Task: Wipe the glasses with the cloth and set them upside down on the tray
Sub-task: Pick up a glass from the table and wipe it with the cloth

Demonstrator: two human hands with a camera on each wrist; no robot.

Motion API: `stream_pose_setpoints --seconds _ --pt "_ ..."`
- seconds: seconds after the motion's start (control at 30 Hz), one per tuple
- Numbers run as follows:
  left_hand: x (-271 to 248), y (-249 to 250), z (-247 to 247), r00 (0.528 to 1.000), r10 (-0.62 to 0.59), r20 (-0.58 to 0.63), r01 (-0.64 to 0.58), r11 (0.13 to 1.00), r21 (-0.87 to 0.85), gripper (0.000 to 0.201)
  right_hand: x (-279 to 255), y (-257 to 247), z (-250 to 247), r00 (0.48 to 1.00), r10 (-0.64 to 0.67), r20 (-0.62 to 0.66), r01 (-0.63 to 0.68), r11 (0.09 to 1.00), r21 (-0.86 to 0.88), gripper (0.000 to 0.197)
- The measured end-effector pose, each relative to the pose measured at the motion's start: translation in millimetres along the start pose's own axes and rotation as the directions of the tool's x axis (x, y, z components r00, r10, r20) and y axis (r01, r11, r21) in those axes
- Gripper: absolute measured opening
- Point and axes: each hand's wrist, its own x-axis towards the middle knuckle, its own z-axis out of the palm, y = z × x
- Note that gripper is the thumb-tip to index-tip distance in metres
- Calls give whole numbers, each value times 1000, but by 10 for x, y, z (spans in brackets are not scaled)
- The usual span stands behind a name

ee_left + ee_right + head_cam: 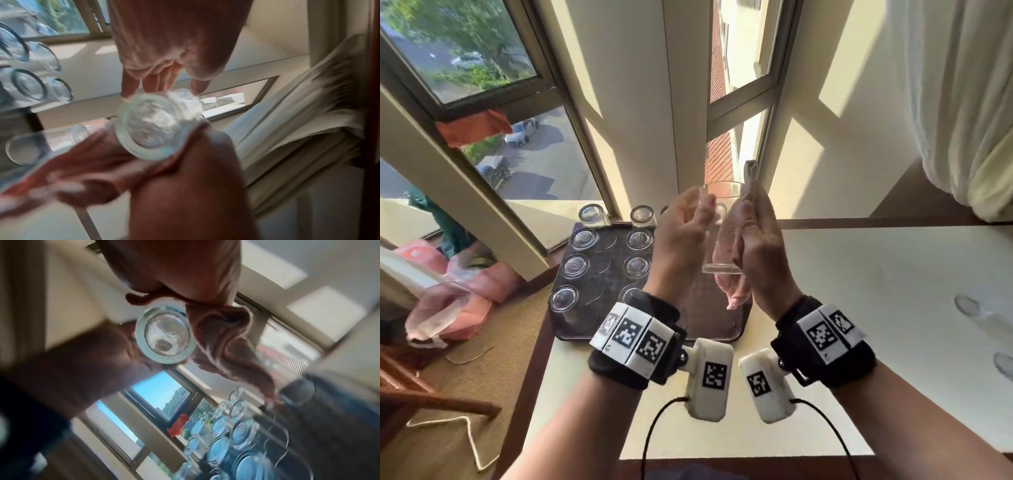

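I hold a clear glass (pixel 722 236) up above the tray, open end away from me and thick base (pixel 152 128) toward me. My left hand (pixel 700 210) grips its left side, fingertips (pixel 160 84) on the wall near the rim. My right hand (pixel 753 219) presses a pink cloth (pixel 736 291) against the glass's right side; the cloth's end hangs below the base. The right wrist view shows the same base (pixel 164 337) with the bunched cloth (pixel 224 339) beside it. Several glasses (pixel 584 238) stand upside down on the dark tray (pixel 709 329).
The tray sits at the white table's (pixel 859 308) far left corner, next to the window. Two more glasses (pixel 969 308) stand at the table's right edge. A curtain (pixel 962 102) hangs at the right. Pink bags (pixel 465 301) lie on the floor to the left.
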Motion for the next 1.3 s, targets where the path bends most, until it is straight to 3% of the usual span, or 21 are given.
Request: stream_pose_setpoints --seconds 0.03,0.1,0.17,0.23,0.3,0.37,0.4,0.43,0.5,0.6,0.67,0.7,0.73,0.83,0.9,0.93,1.0,1.13,1.2,1.3 --pt "-21 15 42 1000 16 19 -16 1000 22 34 10 8 21 999 -34 11 34 998 -60 57" --pt "-62 -14 113 998 27 52 -28 999 33 41 24 19 20 999 -35 41 35 999 9 58" --pt "-74 -21 99 981 3 192 25 989 -143 52 27 -40 -40 994 49 99 -69 975 211 52" --pt "-62 -38 13 942 -29 333 134 946 -296 72 22 -132 -118 971 191 146 -234 895 381 49" --pt "-48 -33 -50 955 -27 295 107 960 -260 77 46 -174 -155 978 193 84 -210 913 351 47" --pt "-30 -67 -38 996 16 86 1 980 -197 68 59 -166 -123 1000 29 -7 -28 994 110 44" --pt "-41 -72 -14 999 35 7 -33 983 -179 54 60 -139 -98 998 -60 -13 60 998 0 45" --pt "-67 -43 34 999 49 4 -47 985 -165 40 56 -101 -72 992 -126 -6 125 989 -75 48" --pt "-101 -78 119 997 52 57 -44 992 -121 47 42 -54 -61 989 -141 34 143 988 -64 54" --pt "-115 -42 106 983 52 178 -19 983 -185 64 19 -155 -110 986 35 164 -76 965 253 52" --pt "-67 -35 27 944 47 325 46 962 -271 66 1 -243 -158 962 176 210 -256 850 460 53" --pt "-49 -9 -11 947 32 321 59 961 -271 65 1 -256 -176 959 213 188 -280 823 495 52" --pt "-29 10 -45 961 31 274 37 970 -241 63 14 -259 -178 967 207 148 -253 841 478 49" --pt "7 -23 -72 994 64 88 -53 991 -125 44 43 -194 -140 998 44 41 -52 975 217 45" --pt "-49 -33 15 992 35 124 -23 996 -90 42 35 -110 -99 999 -23 42 17 993 118 50" --pt "-78 -53 65 989 7 146 4 997 -79 57 28 -70 -85 998 -30 54 24 993 119 53" --pt "-97 -135 108 986 -15 166 30 996 -86 83 8 -40 -78 996 1 89 -18 981 194 56" --pt "-145 -186 44 952 -46 303 124 961 -245 54 -36 -95 -156 962 203 181 -256 897 359 50" --pt "-131 -254 18 938 -46 344 157 940 -304 69 -75 -108 -187 928 298 225 -371 803 467 49" --pt "-93 -328 8 940 -42 337 134 958 -253 91 -124 -114 -185 898 339 280 -440 680 587 48"
